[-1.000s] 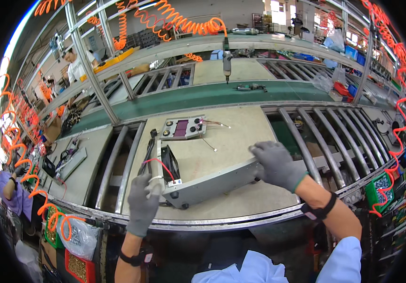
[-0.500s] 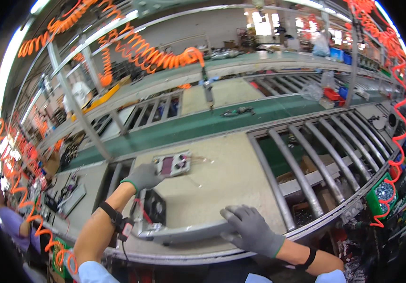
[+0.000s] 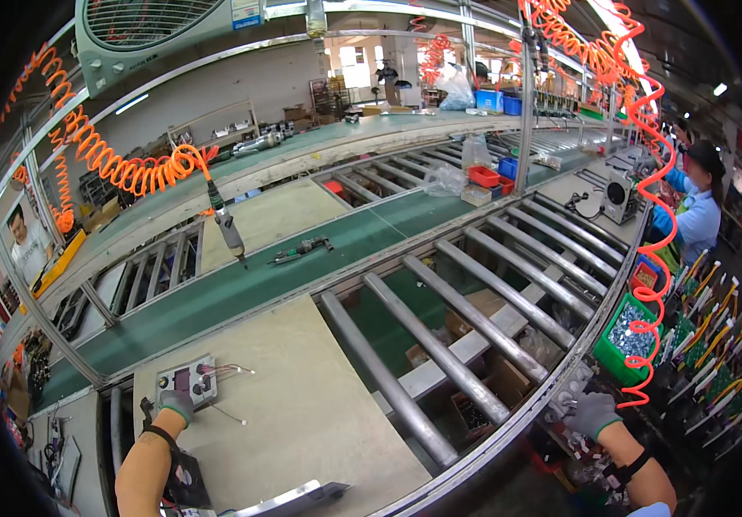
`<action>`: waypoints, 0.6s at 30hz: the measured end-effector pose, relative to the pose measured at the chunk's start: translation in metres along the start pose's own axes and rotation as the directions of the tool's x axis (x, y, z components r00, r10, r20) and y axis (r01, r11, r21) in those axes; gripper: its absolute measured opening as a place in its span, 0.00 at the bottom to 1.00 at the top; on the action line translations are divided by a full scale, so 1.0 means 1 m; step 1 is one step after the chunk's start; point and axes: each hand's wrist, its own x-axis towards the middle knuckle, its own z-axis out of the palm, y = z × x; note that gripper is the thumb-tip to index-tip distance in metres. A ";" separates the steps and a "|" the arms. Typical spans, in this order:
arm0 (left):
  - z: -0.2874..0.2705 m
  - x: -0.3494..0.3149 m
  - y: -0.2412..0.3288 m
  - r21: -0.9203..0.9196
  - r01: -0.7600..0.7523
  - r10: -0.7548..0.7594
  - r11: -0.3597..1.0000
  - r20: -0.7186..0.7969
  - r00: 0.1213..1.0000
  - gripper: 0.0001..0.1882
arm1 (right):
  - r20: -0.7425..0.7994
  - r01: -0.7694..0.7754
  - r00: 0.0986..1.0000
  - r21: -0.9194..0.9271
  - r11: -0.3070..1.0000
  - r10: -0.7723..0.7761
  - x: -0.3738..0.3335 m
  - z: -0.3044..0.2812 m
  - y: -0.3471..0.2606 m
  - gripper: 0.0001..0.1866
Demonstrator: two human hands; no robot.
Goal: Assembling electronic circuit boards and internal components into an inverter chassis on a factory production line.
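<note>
The person's left hand (image 3: 177,405), in a grey glove with a black strap at the wrist, rested on the near edge of a small grey control panel (image 3: 188,382) that lay flat on the beige bench (image 3: 302,414), its thin wires trailing off to the right; the fingers were curled down onto the panel's edge, though whether they truly gripped it I could not tell. Just below that forearm sat a dark fan unit (image 3: 186,478) at the bench's lower edge, with a grey metal casing (image 3: 293,498) lying beside it. The right hand (image 3: 593,414), gloved the same way, was well apart from all this, down past the roller conveyor (image 3: 474,293) among small parts at the bench's outer rim, its fingers bent loosely and not plainly closed on anything. Near it stood a green bin of screws (image 3: 634,340). An orange coiled hose (image 3: 130,168) hung overhead with a screwdriver (image 3: 229,228) dangling from it. A co-worker in blue (image 3: 697,215) stood at the far right.
</note>
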 end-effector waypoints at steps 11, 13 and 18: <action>-0.116 -0.064 0.055 -0.325 -0.361 0.280 0.874 -0.270 0.921 0.24 | 0.577 0.022 0.781 0.355 0.934 -0.238 0.069 0.023 0.035 0.29; -0.154 -0.087 0.069 -0.518 -0.525 0.279 0.675 -0.480 0.832 0.28 | 0.541 0.037 0.805 0.362 0.931 -0.243 0.066 0.028 0.033 0.25; -0.231 -0.155 0.121 -0.849 -0.480 0.243 -0.220 -0.524 0.816 0.17 | 0.542 -0.122 0.808 0.534 0.836 -0.228 0.010 0.030 0.035 0.14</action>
